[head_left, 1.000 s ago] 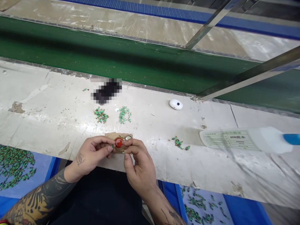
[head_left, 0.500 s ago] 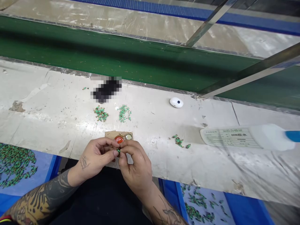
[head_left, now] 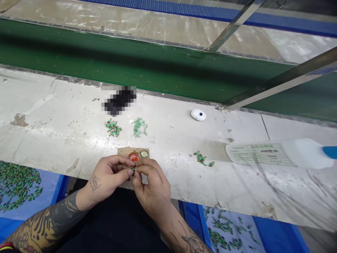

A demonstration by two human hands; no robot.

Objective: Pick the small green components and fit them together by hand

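My left hand [head_left: 112, 174] pinches a small green piece [head_left: 133, 171] between thumb and forefinger at the table's front edge. My right hand [head_left: 154, 184] meets it there, its fingertips pressed together against the same piece. Most of the piece is hidden by the fingers, so its exact kind does not show. Just beyond the fingertips lies a brown cardboard scrap [head_left: 123, 151] bearing a red-orange round cap [head_left: 133, 156] and a small metallic cap [head_left: 144, 154]. Farther back are a pile of green-and-orange small pieces [head_left: 113, 128] and a pile of smaller green pieces [head_left: 139, 127].
A white bottle with a blue cap [head_left: 276, 153] lies at the right, near a few green pieces [head_left: 201, 159]. A white oval object [head_left: 198, 115] and a blurred black object [head_left: 120, 101] sit toward the back. Blue trays [head_left: 60, 188] of green pieces flank me below the table.
Both hands stay together around the small piece. My right thumb and fingers have shifted slightly; everything else looks the same apart from a slight camera movement.
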